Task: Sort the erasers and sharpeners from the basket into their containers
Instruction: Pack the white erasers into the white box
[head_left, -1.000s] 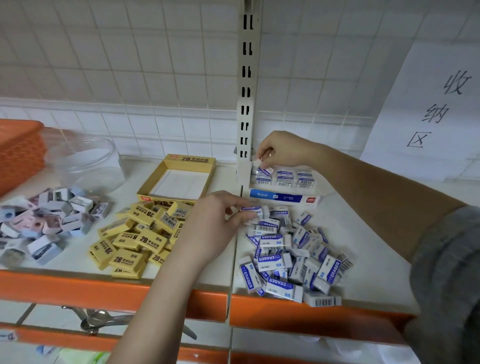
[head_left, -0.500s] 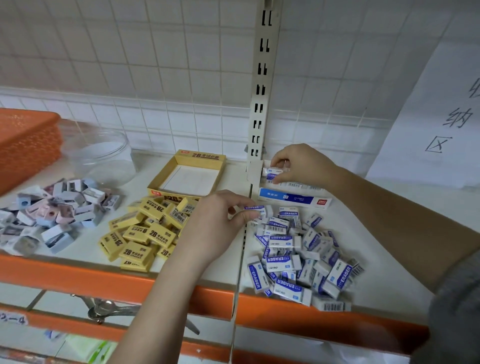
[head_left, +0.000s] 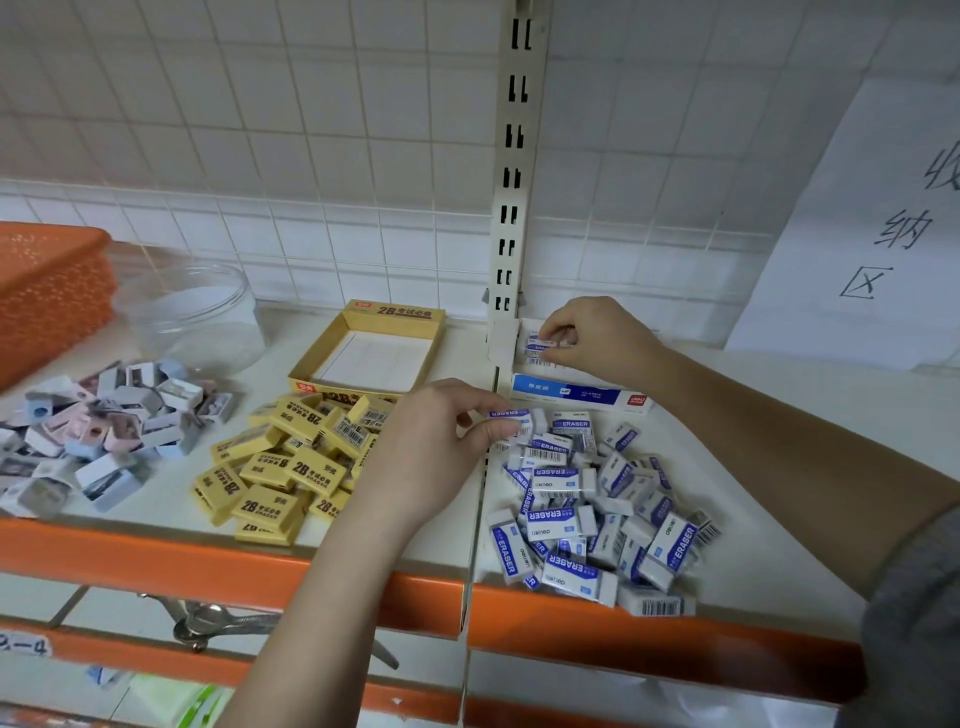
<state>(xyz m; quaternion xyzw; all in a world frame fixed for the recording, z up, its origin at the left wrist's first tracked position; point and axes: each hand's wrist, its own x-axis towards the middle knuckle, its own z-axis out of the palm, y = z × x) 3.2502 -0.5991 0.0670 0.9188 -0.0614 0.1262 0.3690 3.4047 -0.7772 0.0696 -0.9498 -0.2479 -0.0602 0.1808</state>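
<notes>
A heap of blue-and-white erasers (head_left: 597, 514) lies on the right shelf board. Behind it stands their blue-and-white box (head_left: 576, 394), with a few erasers inside at its left end. My right hand (head_left: 597, 338) reaches into that box and pinches one blue-and-white eraser (head_left: 540, 347) there. My left hand (head_left: 441, 441) pinches another blue-and-white eraser (head_left: 511, 421) at the heap's near-left top. Yellow 2B erasers (head_left: 280, 467) lie piled in front of their empty yellow box (head_left: 374, 358). Pastel sharpeners (head_left: 98, 431) are heaped at the left.
An orange basket (head_left: 47, 291) stands at the far left, a clear round tub (head_left: 197, 312) beside it. A slotted white upright (head_left: 511, 182) splits the shelf between the two boxes. Orange shelf edge (head_left: 234, 566) runs along the front. A paper sign (head_left: 872, 234) hangs at right.
My right hand has settled lower into the left end of the blue box with an eraser. My left hand stays on an eraser at the heap. The camera view shifted left.
</notes>
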